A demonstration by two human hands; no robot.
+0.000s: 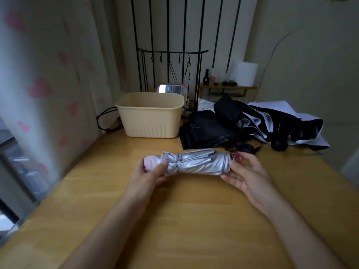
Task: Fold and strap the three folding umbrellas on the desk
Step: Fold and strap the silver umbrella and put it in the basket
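Silver umbrella point(196, 162) rolled, level over desk point(194, 220) — left hand point(149, 171) gripping its pink handle end, right hand point(246, 175) slack-fingered, touching cap end — black umbrella point(206, 131) and black-and-white umbrella point(281, 121) loose behind

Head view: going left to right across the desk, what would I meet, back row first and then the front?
Back row: black cable → beige tub → black umbrella marked UV → loose black-and-white umbrella. Front row: left hand → silver umbrella → right hand.
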